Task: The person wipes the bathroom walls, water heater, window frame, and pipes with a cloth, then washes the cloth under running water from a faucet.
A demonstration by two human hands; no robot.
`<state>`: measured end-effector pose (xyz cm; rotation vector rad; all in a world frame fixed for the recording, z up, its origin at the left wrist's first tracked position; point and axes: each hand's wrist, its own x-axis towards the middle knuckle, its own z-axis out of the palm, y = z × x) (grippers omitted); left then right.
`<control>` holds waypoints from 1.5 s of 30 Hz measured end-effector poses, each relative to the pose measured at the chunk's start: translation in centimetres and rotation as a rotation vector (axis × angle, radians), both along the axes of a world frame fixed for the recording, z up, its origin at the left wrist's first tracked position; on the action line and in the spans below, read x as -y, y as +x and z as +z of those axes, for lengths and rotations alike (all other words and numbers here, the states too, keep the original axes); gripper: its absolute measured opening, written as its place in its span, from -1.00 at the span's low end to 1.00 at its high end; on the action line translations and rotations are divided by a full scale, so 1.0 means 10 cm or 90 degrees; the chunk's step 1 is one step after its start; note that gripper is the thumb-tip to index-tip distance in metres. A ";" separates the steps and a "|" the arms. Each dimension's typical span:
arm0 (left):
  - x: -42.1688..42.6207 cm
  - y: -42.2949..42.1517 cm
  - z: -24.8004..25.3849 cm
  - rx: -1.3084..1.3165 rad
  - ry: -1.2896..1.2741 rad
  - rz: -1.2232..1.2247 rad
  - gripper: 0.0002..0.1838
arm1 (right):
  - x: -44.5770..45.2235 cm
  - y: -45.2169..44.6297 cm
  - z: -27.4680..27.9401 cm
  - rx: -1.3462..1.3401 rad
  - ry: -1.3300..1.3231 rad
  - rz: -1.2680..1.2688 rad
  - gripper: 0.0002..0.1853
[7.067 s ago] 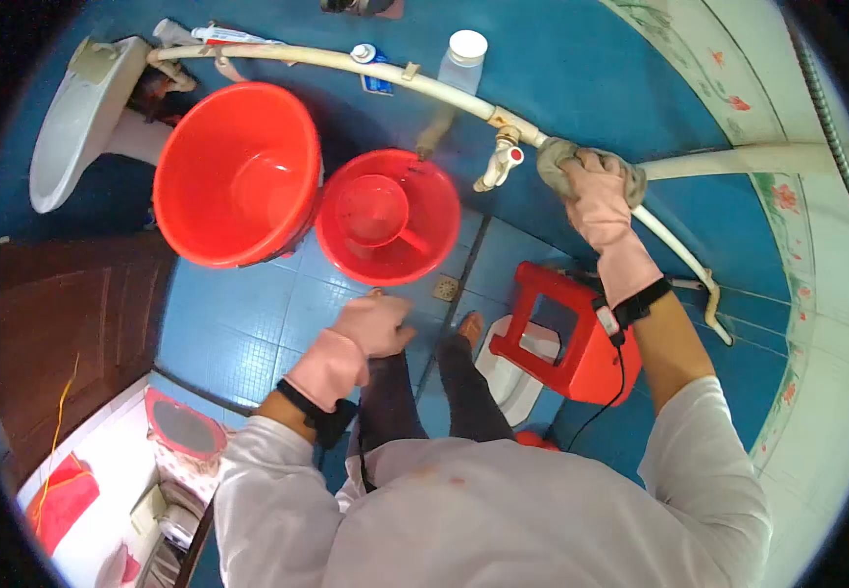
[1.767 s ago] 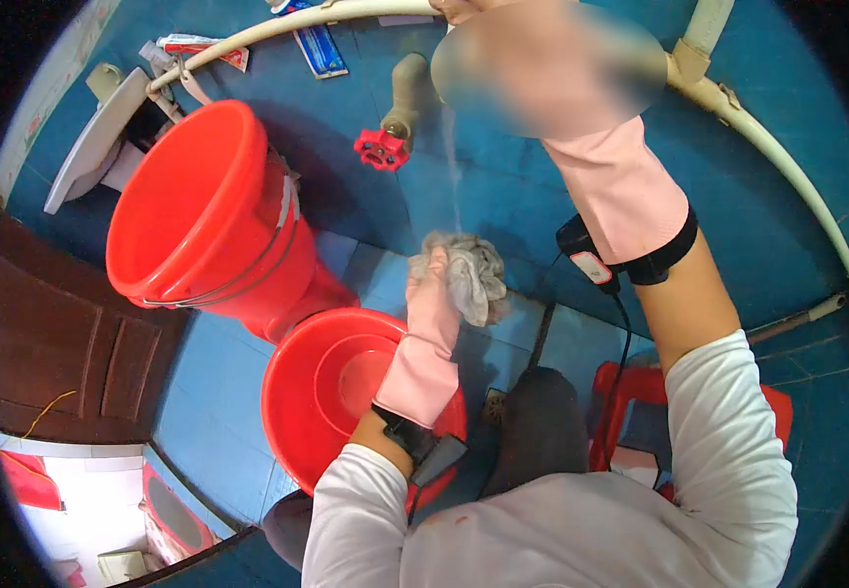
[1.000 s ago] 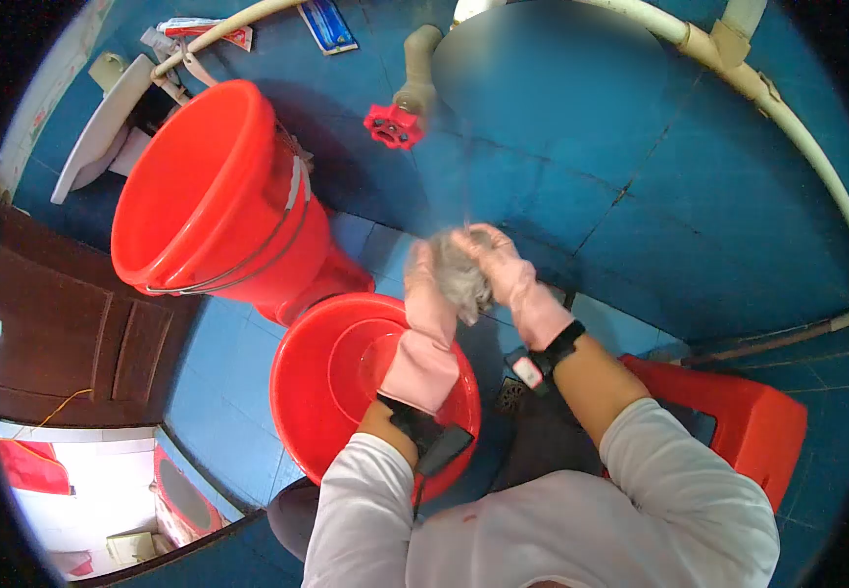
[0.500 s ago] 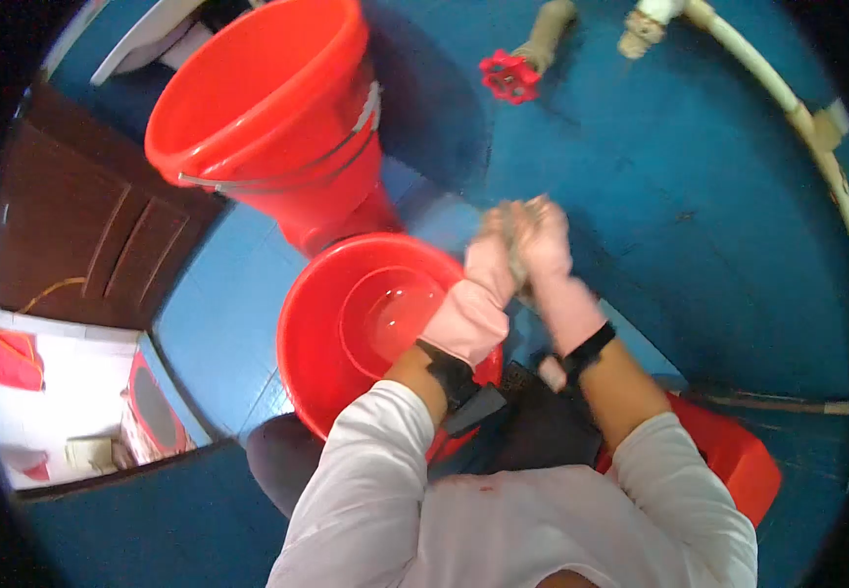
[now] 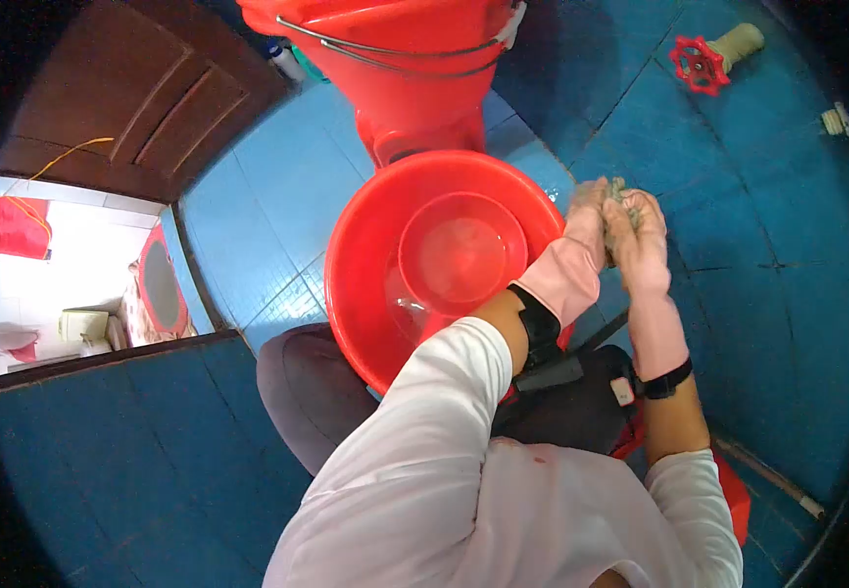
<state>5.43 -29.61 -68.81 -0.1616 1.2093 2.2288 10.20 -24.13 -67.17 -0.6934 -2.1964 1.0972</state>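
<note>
Both my hands wear long pink gloves and meet to the right of a large red basin [image 5: 351, 284]. My left hand [image 5: 587, 208] and my right hand [image 5: 643, 223] are closed around a crumpled greenish-grey cloth [image 5: 618, 201], mostly hidden by the fingers. They are held off the basin's right rim, with blue tiles behind them. Light glints inside the basin on what looks like water. A smaller red round shape [image 5: 463, 253] shows there; whether it is a bowl or the basin's bottom, I cannot tell.
Beyond the basin a red bucket [image 5: 405, 73] with a wire handle sits on a red support [image 5: 424, 132]. A red valve wheel [image 5: 701, 66] juts from the blue wall. At left are a brown door [image 5: 101, 88] and a doorway. Something red, perhaps a stool [image 5: 733, 495], is beside me.
My view has shifted, so the basin and bucket appear farther right and higher. Both hands keep hold of the cloth, beside the basin, and their fingers look less blurred.
</note>
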 end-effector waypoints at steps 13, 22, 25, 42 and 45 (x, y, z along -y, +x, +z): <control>0.17 -0.04 -0.03 -0.691 -0.469 -0.182 -0.51 | -0.33 -0.18 -0.19 0.069 0.122 -0.121 -0.73; 0.00 -0.14 -0.02 0.173 0.260 -0.088 -0.54 | -0.60 -0.01 0.25 -0.158 -0.686 0.100 -0.81; 0.01 -0.24 -0.26 0.185 0.156 -0.211 -0.57 | -0.13 -0.03 -0.29 -0.207 -0.258 0.106 -0.80; 0.03 -0.23 0.22 0.308 0.380 -0.394 -0.25 | -0.55 0.20 0.33 -0.030 0.115 0.274 -0.38; 0.03 -0.27 0.41 0.275 0.215 -0.411 -0.25 | -0.59 0.35 0.32 0.081 0.255 0.342 -0.18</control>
